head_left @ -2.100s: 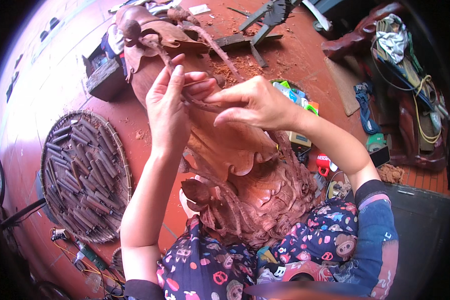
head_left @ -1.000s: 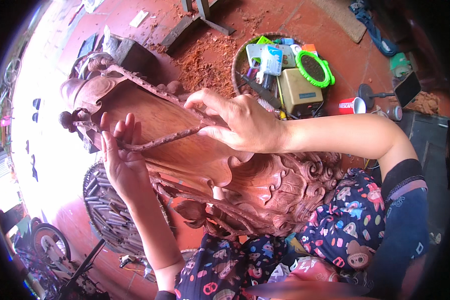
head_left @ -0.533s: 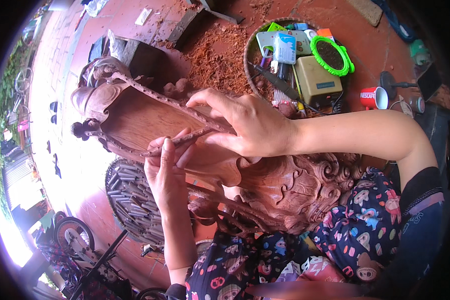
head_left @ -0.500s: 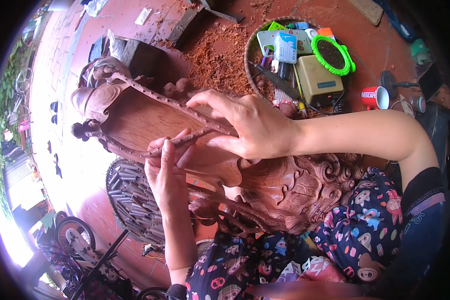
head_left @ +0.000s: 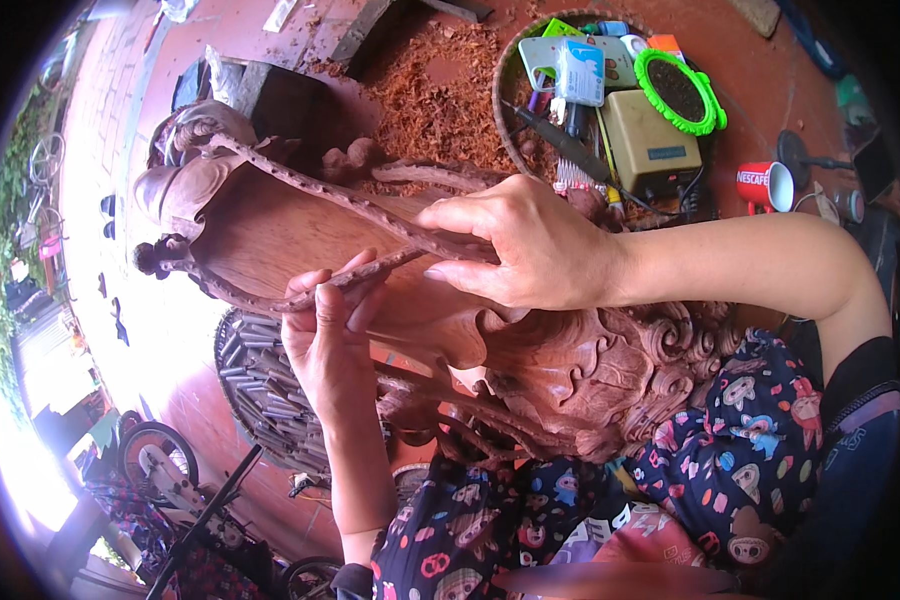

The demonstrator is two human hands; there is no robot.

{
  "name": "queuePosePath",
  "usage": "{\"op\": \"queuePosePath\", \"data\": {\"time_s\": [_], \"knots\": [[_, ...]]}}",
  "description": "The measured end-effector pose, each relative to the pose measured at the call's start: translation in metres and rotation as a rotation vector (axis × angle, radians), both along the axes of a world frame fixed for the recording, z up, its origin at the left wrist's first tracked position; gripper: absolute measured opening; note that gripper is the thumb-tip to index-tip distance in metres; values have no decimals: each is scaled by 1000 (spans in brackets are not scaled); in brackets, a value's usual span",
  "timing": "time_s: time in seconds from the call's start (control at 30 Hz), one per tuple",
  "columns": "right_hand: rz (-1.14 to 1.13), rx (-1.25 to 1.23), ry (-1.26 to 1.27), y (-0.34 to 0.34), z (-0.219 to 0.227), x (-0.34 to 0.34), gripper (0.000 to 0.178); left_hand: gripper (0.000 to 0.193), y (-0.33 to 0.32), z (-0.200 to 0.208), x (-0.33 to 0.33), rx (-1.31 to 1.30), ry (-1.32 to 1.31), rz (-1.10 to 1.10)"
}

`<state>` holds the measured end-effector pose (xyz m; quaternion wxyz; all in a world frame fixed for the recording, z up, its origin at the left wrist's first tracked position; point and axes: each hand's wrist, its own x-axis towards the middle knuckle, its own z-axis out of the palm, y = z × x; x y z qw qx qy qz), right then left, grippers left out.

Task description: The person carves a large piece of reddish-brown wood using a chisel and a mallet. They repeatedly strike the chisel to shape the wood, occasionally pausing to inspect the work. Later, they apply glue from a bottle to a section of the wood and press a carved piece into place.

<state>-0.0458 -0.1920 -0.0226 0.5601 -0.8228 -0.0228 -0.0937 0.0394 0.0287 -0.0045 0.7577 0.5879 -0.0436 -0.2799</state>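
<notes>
In front of me is a large reddish-brown wood carving (head_left: 280, 235) with a smooth grained panel, and scroll-like curls at its right end. A thin, knobbly forked wooden branch (head_left: 322, 188) spans over the panel. Near the fork, my right hand (head_left: 545, 245) is closed round the branch, its thumb below and its fingers above. My left hand (head_left: 330, 335) pinches the lower arm of the fork between thumb and fingers. Whether the branch is loose or joined to the carving at its left ends, I cannot tell. The part inside my right hand is hidden.
Beyond the carving, a round basket (head_left: 500, 105) holds a beige box (head_left: 652, 140), a green-rimmed mirror (head_left: 678, 88) and tools. Wood shavings (head_left: 435, 95) cover the floor beside it. A red mug (head_left: 763, 186) stands at right. Below left, another basket holds dark rods (head_left: 265, 385).
My right hand has slid a little to the right along the branch, its fingers drawn in closer to the fork. My left hand keeps its pinch. The view has shifted slightly.
</notes>
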Motion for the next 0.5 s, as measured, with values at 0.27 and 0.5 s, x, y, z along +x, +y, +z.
{"op": "queuePosePath", "data": {"time_s": [0.27, 0.5], "knots": [[-35, 47, -42, 2, -3, 2, 19, 22, 0, 0, 0, 6, -13, 9], [18, 40, 47, -1, 1, 1, 31, 21, 2, -2, 2, -15, -2, -16]]}}
